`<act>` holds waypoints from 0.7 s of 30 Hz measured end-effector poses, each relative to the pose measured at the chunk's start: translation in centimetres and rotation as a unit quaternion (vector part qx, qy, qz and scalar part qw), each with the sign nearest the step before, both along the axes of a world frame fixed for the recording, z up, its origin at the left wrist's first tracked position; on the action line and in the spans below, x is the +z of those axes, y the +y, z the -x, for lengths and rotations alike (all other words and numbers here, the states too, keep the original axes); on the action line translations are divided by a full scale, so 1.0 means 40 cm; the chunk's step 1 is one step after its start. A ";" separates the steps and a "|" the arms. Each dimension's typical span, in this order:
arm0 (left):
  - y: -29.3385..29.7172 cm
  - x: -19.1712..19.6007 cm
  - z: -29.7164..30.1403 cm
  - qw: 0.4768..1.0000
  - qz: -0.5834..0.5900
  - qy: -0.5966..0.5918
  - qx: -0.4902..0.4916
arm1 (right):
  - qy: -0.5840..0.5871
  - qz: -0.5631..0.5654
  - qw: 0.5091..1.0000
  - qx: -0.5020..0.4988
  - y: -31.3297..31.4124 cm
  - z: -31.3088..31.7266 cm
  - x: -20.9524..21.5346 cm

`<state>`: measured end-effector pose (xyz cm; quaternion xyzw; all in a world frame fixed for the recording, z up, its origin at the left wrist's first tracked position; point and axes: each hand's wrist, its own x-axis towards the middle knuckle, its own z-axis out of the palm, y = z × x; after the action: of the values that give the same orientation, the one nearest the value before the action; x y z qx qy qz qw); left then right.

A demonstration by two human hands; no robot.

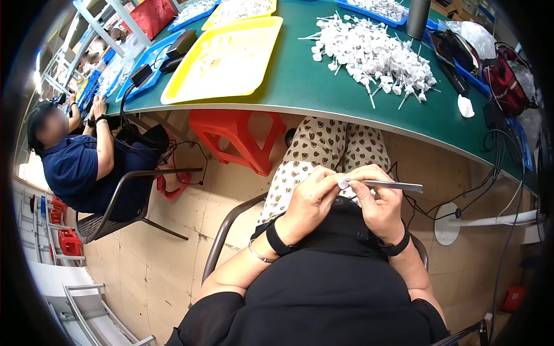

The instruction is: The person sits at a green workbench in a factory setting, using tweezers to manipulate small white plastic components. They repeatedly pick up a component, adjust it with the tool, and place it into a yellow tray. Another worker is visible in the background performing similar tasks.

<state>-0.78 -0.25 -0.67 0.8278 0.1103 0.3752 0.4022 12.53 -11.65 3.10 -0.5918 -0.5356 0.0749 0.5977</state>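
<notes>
Over my lap, my left hand (314, 202) pinches a small white round plastic piece (343, 183) between thumb and fingers. My right hand (380, 209) is closed on a slim flat silver metal tool (398, 185), whose broad end sticks out to the right. The tool's inner end is hidden by my right fingers, right beside the white piece, so I cannot tell whether the two touch. Ahead on the green table (288, 81) lies a big heap of white plastic pieces (375, 55) with thin stems.
A yellow tray (179, 92) with a few small bits is left of the heap. Blue trays, a dark cylinder (418, 20) and a maroon bag (511, 86) stand around. A red stool (231, 135) is under the table. At left, a co-worker (75, 155) sits at the table. Cables hang at right.
</notes>
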 end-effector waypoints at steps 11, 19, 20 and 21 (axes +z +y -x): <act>0.001 -0.004 -0.001 1.000 0.000 -0.002 -0.001 | 0.097 0.020 0.995 0.010 -0.007 0.004 -0.008; 0.001 -0.002 -0.001 1.000 -0.005 0.001 -0.002 | 0.105 0.018 0.994 0.011 -0.006 0.004 -0.010; 0.001 -0.001 0.000 1.000 -0.006 0.002 -0.001 | 0.104 0.016 0.994 0.010 -0.006 0.004 -0.010; 0.001 0.000 0.000 1.000 -0.006 0.002 -0.001 | 0.102 0.014 0.995 0.009 -0.006 0.004 -0.010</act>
<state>-0.77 -0.22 -0.66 0.8309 0.1082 0.3739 0.3976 12.36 -11.89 2.68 -0.5849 -0.4760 0.1479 0.6399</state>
